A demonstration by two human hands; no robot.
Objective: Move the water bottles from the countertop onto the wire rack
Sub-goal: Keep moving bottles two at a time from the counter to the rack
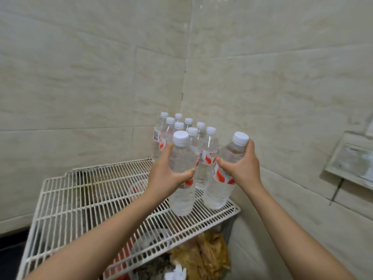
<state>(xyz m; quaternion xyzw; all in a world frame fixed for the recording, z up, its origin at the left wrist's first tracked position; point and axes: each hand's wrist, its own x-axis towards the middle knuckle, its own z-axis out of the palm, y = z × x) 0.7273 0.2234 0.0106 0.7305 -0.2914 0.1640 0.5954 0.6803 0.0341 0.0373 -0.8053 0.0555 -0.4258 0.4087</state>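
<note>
Each of my hands holds a clear water bottle with a white cap and a red-and-white label. My left hand [168, 174] grips the left bottle [182, 197], which stands upright at the surface of the white wire rack [84, 199]. In my right hand [242, 165] the right bottle [219, 190] is tilted, its base near the rack's right edge. Behind them, several like bottles [190, 134] stand grouped in the rack's far corner against the tiled walls.
Beige tiled walls meet in a corner behind the rack. Under the rack lie bags, dried yellow-brown material [203, 255] and other clutter. A small shelf or dish [351, 160] is fixed to the right wall. The rack's left and front areas are bare wire.
</note>
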